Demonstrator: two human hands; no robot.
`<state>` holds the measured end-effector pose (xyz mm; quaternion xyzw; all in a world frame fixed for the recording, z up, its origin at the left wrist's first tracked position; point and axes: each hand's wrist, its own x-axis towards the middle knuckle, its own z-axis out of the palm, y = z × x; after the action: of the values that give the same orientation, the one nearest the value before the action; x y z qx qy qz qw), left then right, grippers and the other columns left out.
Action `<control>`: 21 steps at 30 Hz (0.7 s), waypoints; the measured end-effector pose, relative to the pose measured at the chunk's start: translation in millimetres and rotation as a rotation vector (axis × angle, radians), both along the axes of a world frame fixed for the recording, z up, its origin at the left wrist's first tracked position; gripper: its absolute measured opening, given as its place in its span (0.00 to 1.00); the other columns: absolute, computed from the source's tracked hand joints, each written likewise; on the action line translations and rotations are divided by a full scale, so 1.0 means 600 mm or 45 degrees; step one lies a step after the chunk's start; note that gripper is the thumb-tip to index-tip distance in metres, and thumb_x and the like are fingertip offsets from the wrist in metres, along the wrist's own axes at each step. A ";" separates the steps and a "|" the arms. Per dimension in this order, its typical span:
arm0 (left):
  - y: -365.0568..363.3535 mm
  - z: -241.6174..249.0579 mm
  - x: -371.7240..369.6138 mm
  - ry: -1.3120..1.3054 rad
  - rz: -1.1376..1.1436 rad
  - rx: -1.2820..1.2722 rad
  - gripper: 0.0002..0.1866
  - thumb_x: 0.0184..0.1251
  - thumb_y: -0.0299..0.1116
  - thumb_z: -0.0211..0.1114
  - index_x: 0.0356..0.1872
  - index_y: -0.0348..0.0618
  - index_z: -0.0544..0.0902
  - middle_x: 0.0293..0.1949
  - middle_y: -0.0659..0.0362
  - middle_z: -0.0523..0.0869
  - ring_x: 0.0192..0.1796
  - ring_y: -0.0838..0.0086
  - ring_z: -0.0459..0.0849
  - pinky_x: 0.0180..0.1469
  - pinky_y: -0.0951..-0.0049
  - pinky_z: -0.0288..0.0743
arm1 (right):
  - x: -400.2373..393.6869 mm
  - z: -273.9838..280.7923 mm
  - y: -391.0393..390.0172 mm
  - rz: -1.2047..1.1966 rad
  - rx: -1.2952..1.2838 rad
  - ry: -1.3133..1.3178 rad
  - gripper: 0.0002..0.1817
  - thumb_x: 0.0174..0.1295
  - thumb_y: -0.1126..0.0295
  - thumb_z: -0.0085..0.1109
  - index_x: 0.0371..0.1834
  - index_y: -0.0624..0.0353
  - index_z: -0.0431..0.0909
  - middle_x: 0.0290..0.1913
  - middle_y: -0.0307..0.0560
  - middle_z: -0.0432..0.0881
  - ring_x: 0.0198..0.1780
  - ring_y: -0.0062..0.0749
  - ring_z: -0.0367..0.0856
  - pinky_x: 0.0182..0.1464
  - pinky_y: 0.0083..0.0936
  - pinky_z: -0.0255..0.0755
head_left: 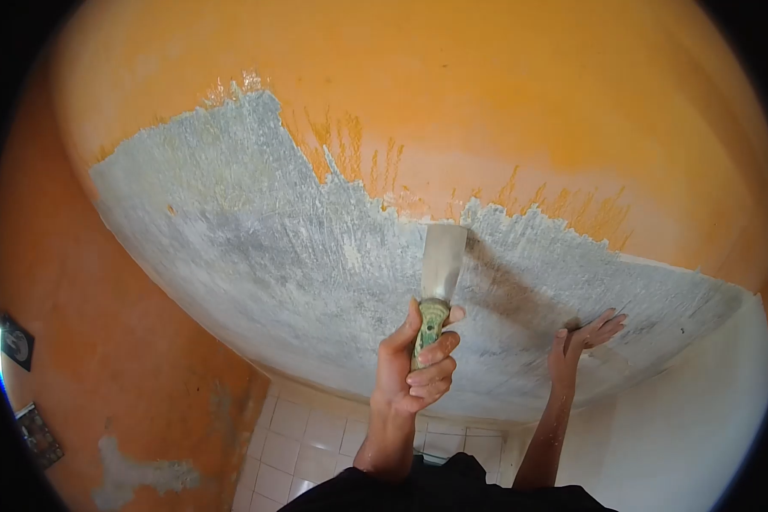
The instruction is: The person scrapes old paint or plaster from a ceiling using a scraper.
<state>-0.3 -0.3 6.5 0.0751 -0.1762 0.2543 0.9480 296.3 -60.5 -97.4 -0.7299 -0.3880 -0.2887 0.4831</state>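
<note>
My left hand (pixel 418 367) is wrapped round the green, worn handle of a scraper (pixel 444 260), palm side towards me. The broad metal blade points up, its tip at the ragged border between bare grey plaster (pixel 256 222) and orange paint (pixel 486 77). To the right, my right hand (pixel 584 340) is open, fingers spread against the grey part of the wall, holding nothing. Scratched orange streaks and pale patches line the paint's lower edge above the blade.
An orange side wall (pixel 119 299) with a grey patch stands at the left, with dark objects at its far edge. White tiles (pixel 316 439) show below, behind my dark clothing (pixel 452 491). A pale surface (pixel 683 427) lies at lower right.
</note>
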 end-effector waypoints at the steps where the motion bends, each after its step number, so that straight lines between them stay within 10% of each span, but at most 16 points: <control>1: 0.004 0.021 -0.004 0.001 -0.023 0.029 0.31 0.76 0.55 0.38 0.61 0.35 0.66 0.23 0.61 0.69 0.12 0.84 0.61 0.08 0.83 0.53 | 0.003 0.000 0.001 -0.020 -0.006 -0.008 0.59 0.53 0.22 0.31 0.76 0.56 0.31 0.76 0.62 0.25 0.75 0.65 0.22 0.68 0.65 0.21; 21: -0.011 0.019 -0.004 0.049 0.002 -0.049 0.31 0.76 0.54 0.38 0.60 0.34 0.66 0.22 0.61 0.69 0.12 0.84 0.61 0.08 0.84 0.52 | -0.009 0.010 -0.006 0.052 0.010 0.052 0.56 0.54 0.28 0.35 0.76 0.57 0.32 0.76 0.62 0.26 0.75 0.62 0.25 0.69 0.59 0.24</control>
<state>-2.5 -7.0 18.1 0.0619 -0.1531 0.2568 0.9522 290.7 -63.9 -91.5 -0.7255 -0.3920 -0.2654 0.4995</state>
